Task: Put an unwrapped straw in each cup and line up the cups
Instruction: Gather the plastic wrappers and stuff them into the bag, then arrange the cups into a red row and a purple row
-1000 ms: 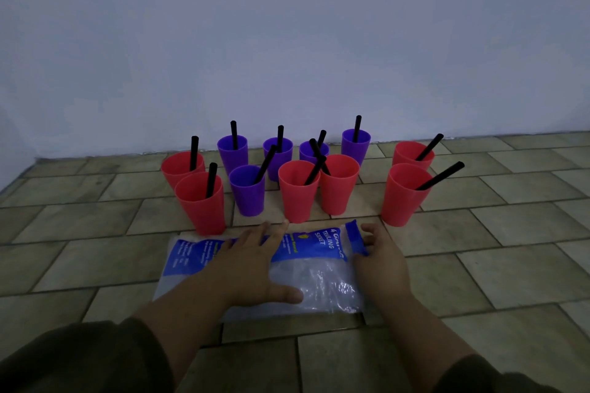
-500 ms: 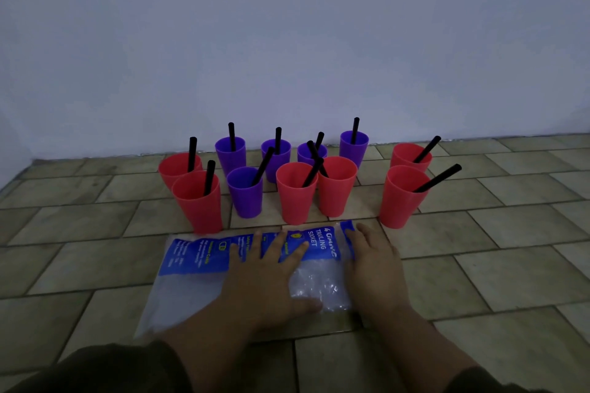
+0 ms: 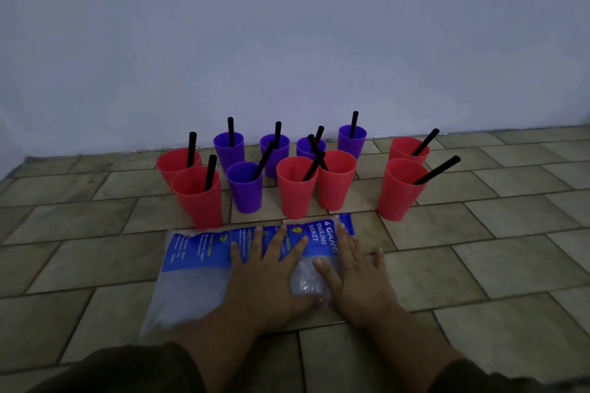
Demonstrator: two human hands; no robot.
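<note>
Cups (image 3: 295, 191), smooth tapered plastic in red and purple, cluster mid-frame on the tiled floor (image 3: 479, 265), each holding a black straw (image 3: 435, 170). Lower centre, left hand (image 3: 268, 277) and right hand (image 3: 357, 277) lie flat (fingers spread) on a crinkly clear bag (image 3: 198, 265).

One head-worn camera looks forward and down, seemingly from close above the tiled floor (image 3: 479, 265).

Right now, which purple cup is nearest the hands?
The purple cup in the front row, level with the red cups; the other four purple cups stand behind it, nearer the wall.
</note>
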